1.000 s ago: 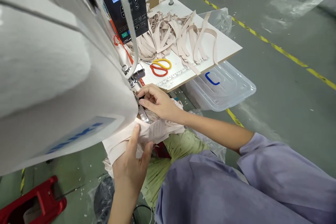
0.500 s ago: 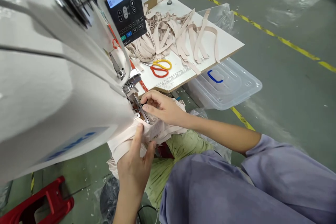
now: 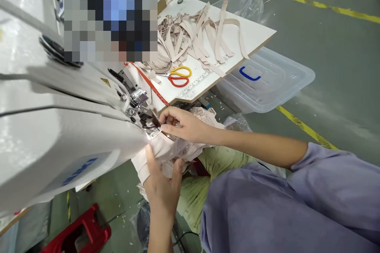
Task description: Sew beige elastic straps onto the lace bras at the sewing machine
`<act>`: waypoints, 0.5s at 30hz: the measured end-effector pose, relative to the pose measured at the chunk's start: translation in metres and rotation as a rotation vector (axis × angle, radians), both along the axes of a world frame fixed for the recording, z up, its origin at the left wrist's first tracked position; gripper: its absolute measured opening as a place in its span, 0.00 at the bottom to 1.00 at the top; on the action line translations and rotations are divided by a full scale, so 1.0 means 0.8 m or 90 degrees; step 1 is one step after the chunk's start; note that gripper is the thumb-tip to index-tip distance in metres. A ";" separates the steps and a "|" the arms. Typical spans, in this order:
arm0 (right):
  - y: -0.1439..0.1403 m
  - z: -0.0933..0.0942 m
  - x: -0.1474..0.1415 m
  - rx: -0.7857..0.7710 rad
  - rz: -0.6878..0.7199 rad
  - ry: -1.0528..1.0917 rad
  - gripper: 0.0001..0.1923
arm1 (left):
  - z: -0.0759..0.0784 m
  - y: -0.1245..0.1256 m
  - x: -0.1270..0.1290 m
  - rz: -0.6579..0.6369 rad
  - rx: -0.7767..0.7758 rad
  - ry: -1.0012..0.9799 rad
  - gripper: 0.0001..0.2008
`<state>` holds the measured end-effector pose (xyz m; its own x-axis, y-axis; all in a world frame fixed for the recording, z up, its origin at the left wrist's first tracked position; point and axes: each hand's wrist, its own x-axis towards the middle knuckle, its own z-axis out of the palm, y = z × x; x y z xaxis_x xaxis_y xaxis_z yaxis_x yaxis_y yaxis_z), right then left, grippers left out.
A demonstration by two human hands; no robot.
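The pale pink fabric (image 3: 175,148) lies under the sewing machine's presser foot (image 3: 150,124). The right hand (image 3: 185,126), at its 3 o'clock, pinches the edge; the left hand (image 3: 162,184), at 6 o'clock, grips a fold. It looks soft, light and stretchy, best held near the seam.

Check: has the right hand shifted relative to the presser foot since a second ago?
No. The right hand stays pinching fabric right beside the presser foot; only the camera moved.

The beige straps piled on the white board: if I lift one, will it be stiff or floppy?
Probably floppy: the straps curl and loop over each other. Likely light, being thin and flat. Lifting one may drag its neighbours along, since they lie tangled beside the scissors.
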<state>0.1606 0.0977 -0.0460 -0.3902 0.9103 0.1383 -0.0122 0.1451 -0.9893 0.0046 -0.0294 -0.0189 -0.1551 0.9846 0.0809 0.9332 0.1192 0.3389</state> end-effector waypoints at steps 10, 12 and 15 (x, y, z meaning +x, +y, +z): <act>-0.053 0.004 0.029 -0.117 0.086 -0.028 0.17 | -0.025 -0.068 0.032 -0.145 0.038 -0.110 0.49; -0.082 0.005 0.045 -0.214 0.065 0.027 0.17 | -0.041 -0.107 0.041 -0.243 0.071 -0.203 0.45; -0.135 0.004 0.055 -0.392 -0.079 0.134 0.17 | -0.093 -0.145 0.057 -0.157 0.121 -0.327 0.40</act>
<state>0.2048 -0.0104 -0.0428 -0.2986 0.8839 -0.3599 -0.2334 -0.4333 -0.8705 0.0504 -0.1451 -0.0935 0.0099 0.9720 0.2349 0.6370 -0.1872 0.7478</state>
